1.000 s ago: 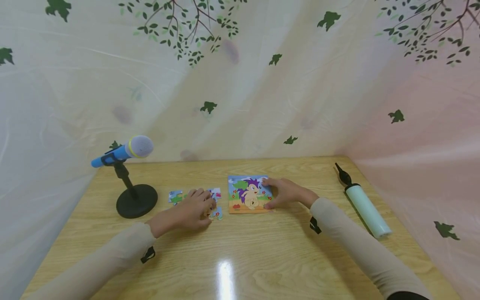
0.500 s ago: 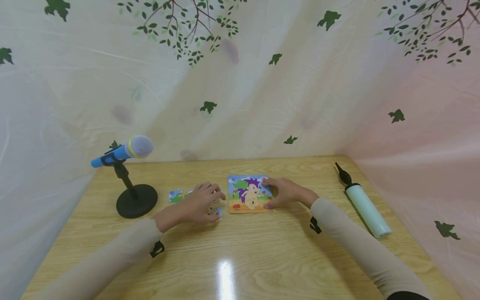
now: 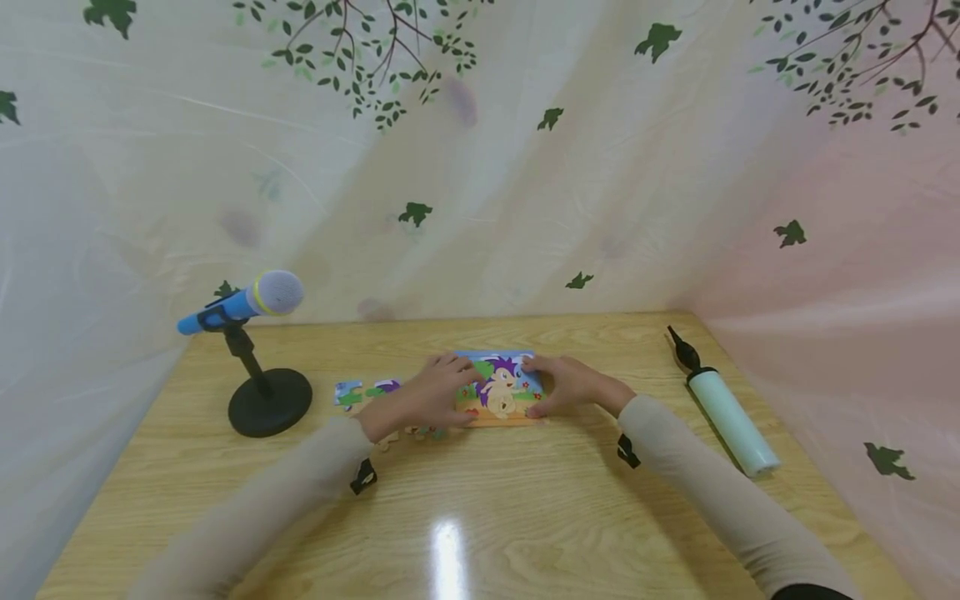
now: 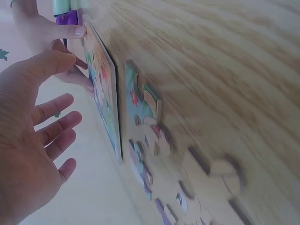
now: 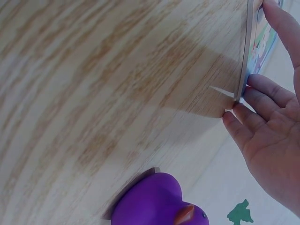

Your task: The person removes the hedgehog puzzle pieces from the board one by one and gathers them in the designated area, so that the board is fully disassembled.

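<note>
A square puzzle board (image 3: 501, 396) with a purple-haired hedgehog picture lies on the wooden table. My right hand (image 3: 577, 387) holds the board's right side, thumb at the near edge and fingers at the far edge. Over the board's left side is my left hand (image 3: 431, 392), thumb and fingers spread. The left wrist view shows that hand (image 4: 33, 126) with its fingers loosely extended and nothing between them. Several loose jigsaw pieces (image 4: 140, 105) lie left of the board, partly hidden by the left hand and wrist in the head view.
A blue toy microphone (image 3: 240, 304) on a black stand (image 3: 270, 402) stands at the left. A pale-green hand pump (image 3: 733, 421) lies at the right. The right wrist view shows a purple toy duck (image 5: 150, 201). A leaf-patterned curtain (image 3: 487, 208) hangs behind the table.
My left hand has moved right from above the loose pieces to the board's left side, with its fingers spread wider. The right hand has stayed at the board's right side.
</note>
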Demonstrator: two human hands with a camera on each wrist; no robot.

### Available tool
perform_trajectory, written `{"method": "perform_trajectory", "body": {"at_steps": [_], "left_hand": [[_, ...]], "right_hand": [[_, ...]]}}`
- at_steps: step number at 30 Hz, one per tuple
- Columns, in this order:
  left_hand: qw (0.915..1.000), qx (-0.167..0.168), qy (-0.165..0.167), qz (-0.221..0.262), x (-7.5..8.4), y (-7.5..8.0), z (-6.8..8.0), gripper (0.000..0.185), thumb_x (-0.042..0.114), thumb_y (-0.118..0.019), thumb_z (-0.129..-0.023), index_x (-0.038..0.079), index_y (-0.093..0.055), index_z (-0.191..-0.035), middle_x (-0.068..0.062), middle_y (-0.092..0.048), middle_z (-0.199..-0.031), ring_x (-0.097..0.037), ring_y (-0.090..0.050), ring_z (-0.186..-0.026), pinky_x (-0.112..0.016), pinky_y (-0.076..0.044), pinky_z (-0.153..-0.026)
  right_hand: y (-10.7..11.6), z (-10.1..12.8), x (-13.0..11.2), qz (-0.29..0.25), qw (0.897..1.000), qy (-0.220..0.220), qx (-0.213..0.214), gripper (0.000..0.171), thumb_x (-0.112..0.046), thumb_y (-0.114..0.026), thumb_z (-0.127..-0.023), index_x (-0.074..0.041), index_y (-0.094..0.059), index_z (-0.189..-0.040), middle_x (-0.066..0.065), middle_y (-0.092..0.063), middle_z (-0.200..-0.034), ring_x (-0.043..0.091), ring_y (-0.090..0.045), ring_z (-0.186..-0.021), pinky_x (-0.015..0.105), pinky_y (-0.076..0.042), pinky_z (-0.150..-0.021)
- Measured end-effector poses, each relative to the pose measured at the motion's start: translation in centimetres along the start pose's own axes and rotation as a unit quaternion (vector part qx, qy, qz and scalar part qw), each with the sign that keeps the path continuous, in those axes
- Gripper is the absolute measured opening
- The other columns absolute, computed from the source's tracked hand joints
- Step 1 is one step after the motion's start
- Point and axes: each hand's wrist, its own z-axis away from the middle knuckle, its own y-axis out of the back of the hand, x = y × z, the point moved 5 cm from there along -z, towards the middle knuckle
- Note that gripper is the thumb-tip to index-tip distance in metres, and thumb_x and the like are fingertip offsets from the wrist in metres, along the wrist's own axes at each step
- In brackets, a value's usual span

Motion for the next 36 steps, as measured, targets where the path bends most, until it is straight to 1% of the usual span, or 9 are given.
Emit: {"method": "perform_trajectory", "body": {"at_steps": [3,6,9,13,17,20,23,31,36], "left_hand": [[0.9999,-0.005,0.004,0.015,-0.1,-0.4,-0.5,0.048,0.031,-0.075,-0.091,0.010,-0.062,-0.132,-0.010,-0.059,-0.127,-0.029,-0.049,-0.120,-0.058,-0.037,-0.107],[0.9995,-0.017,0.013,0.021,-0.3,-0.9,-0.8,0.048,0.032,-0.074,-0.092,0.010,-0.061,-0.133,-0.010,-0.058,-0.129,-0.029,-0.047,-0.123,-0.057,-0.035,-0.110],[0.9994,-0.022,0.017,0.019,-0.4,-1.3,-1.0,0.047,0.033,-0.072,-0.092,0.010,-0.062,-0.132,-0.009,-0.059,-0.130,-0.029,-0.047,-0.122,-0.055,-0.035,-0.108],[0.9990,-0.035,0.023,0.016,-0.5,-1.7,-1.0,0.045,0.033,-0.072,-0.092,0.011,-0.063,-0.130,-0.009,-0.060,-0.129,-0.027,-0.048,-0.117,-0.052,-0.035,-0.104],[0.9980,-0.049,0.035,0.017,-0.6,-2.0,-0.8,0.043,0.034,-0.072,-0.094,0.013,-0.064,-0.130,-0.009,-0.060,-0.131,-0.028,-0.048,-0.117,-0.053,-0.033,-0.106],[0.9979,-0.051,0.036,0.017,-0.7,-2.1,-0.7,0.042,0.035,-0.072,-0.094,0.013,-0.064,-0.129,-0.009,-0.060,-0.131,-0.029,-0.049,-0.119,-0.053,-0.033,-0.106],[0.9982,-0.047,0.031,0.020,-0.7,-2.1,-0.7,0.041,0.033,-0.073,-0.094,0.013,-0.065,-0.129,-0.009,-0.060,-0.130,-0.029,-0.049,-0.119,-0.053,-0.034,-0.104],[0.9975,-0.044,0.027,0.048,-0.8,-2.2,-0.7,0.037,0.029,-0.072,-0.095,0.013,-0.067,-0.127,-0.008,-0.060,-0.129,-0.029,-0.049,-0.120,-0.053,-0.032,-0.104],[0.9969,-0.044,0.025,0.060,-0.9,-2.3,-0.8,0.036,0.027,-0.072,-0.095,0.013,-0.067,-0.127,-0.008,-0.059,-0.129,-0.030,-0.050,-0.123,-0.056,-0.032,-0.108]], "right_hand": [[0.0,0.0,-0.1,-0.004,1.000,-0.002,-0.002,0.087,-0.041,-0.084,-0.083,-0.005,-0.046,-0.152,0.015,-0.036,-0.163,0.043,-0.031,-0.150,0.058,-0.029,-0.121],[0.0,0.1,-0.2,-0.007,1.000,-0.005,-0.003,0.087,-0.040,-0.084,-0.083,-0.005,-0.046,-0.152,0.015,-0.036,-0.163,0.043,-0.031,-0.151,0.058,-0.029,-0.121],[0.0,0.1,-0.1,-0.007,1.000,-0.007,-0.003,0.087,-0.041,-0.084,-0.083,-0.006,-0.046,-0.152,0.015,-0.036,-0.163,0.042,-0.031,-0.151,0.058,-0.029,-0.121],[-0.1,0.2,0.0,-0.003,1.000,-0.008,-0.003,0.087,-0.043,-0.084,-0.083,-0.006,-0.046,-0.152,0.015,-0.037,-0.163,0.042,-0.032,-0.150,0.058,-0.030,-0.121],[-0.2,0.1,0.0,-0.005,1.000,-0.010,-0.002,0.088,-0.043,-0.084,-0.082,-0.007,-0.045,-0.153,0.014,-0.037,-0.163,0.042,-0.032,-0.150,0.058,-0.030,-0.121],[-0.2,0.1,0.0,-0.003,1.000,-0.006,0.000,0.089,-0.043,-0.084,-0.082,-0.006,-0.046,-0.152,0.015,-0.037,-0.162,0.042,-0.033,-0.150,0.058,-0.031,-0.120],[-0.1,0.1,-0.1,0.000,1.000,-0.001,0.001,0.089,-0.043,-0.084,-0.082,-0.005,-0.046,-0.152,0.016,-0.038,-0.162,0.043,-0.034,-0.149,0.059,-0.032,-0.119],[-0.1,0.0,0.0,-0.007,1.000,-0.002,0.001,0.087,-0.042,-0.084,-0.083,-0.005,-0.046,-0.152,0.015,-0.037,-0.163,0.042,-0.032,-0.150,0.058,-0.030,-0.121],[-0.1,-0.1,0.0,0.000,1.000,0.005,0.005,0.086,-0.041,-0.084,-0.082,-0.004,-0.047,-0.151,0.018,-0.039,-0.161,0.044,-0.034,-0.149,0.059,-0.031,-0.119]]}}
